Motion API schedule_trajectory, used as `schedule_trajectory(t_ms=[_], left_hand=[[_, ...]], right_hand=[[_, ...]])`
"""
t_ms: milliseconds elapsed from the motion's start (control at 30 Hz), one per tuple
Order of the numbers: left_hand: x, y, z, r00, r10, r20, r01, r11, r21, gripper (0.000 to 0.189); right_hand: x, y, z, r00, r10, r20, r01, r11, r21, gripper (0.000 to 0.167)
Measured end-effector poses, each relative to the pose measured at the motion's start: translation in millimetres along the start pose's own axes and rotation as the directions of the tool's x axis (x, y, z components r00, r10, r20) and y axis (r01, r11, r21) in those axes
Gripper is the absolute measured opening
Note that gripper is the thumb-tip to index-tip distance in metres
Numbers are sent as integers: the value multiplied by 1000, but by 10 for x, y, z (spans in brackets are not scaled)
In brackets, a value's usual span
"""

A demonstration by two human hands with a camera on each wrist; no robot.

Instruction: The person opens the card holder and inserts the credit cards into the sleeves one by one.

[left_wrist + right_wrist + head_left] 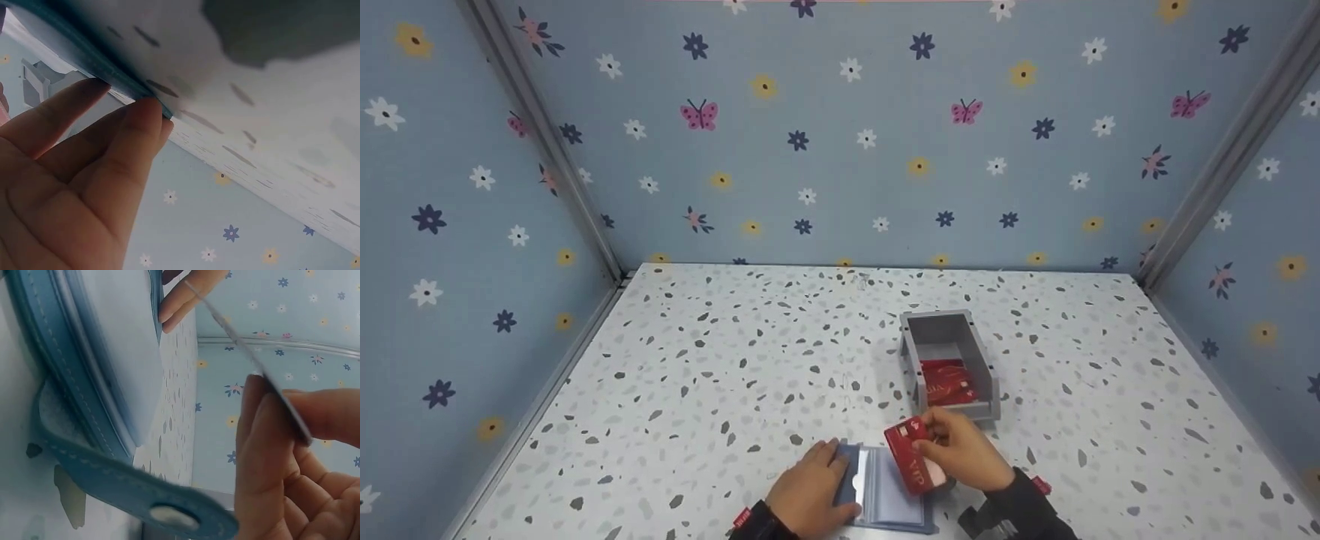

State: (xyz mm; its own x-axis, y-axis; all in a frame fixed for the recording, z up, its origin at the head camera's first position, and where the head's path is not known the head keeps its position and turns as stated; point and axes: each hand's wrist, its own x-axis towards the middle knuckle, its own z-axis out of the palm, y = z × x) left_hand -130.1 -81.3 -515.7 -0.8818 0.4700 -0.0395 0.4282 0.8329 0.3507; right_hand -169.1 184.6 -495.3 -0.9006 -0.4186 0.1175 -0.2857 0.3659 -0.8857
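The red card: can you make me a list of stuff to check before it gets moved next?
1. Card held: the right hand pinches the red card between thumb and fingers. Ok.
2. Wallet open: the blue wallet lies open on the table. Ok.
3. Wallet steadied: the left hand touches its left side. Probably ok.
4. Strap out of the way: the strap is unfastened and sticks out past the wallet's edge. Ok.
5. Card lined up straight with the wallet: it is tilted, held up above the wallet. Not ok.
6. Room in the wallet's right-hand pocket: its inside doesn't show clearly. Cannot tell.
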Motion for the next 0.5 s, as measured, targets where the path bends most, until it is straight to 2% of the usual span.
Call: schedule_trajectory(t_ms=[167, 233, 367, 500], left_hand=[[11, 22, -46, 998, 29, -49, -29, 1000, 9, 72], [15, 40, -76, 996, 51, -67, -52, 999, -15, 74], [31, 97, -113, 989, 103, -104, -115, 987, -114, 80], [72, 180, -122, 976, 131, -176, -172, 956, -238, 77]], right_hand=[[-13, -7, 19, 1000, 2, -13, -2, 1000, -14, 14], [-19, -14, 31, 1000, 13, -17, -13, 1000, -27, 15], [-23, -16, 54, 999, 33, 8, -33, 999, 9, 15], [-22, -2, 68, 999, 24, 37, -27, 996, 85, 15]])
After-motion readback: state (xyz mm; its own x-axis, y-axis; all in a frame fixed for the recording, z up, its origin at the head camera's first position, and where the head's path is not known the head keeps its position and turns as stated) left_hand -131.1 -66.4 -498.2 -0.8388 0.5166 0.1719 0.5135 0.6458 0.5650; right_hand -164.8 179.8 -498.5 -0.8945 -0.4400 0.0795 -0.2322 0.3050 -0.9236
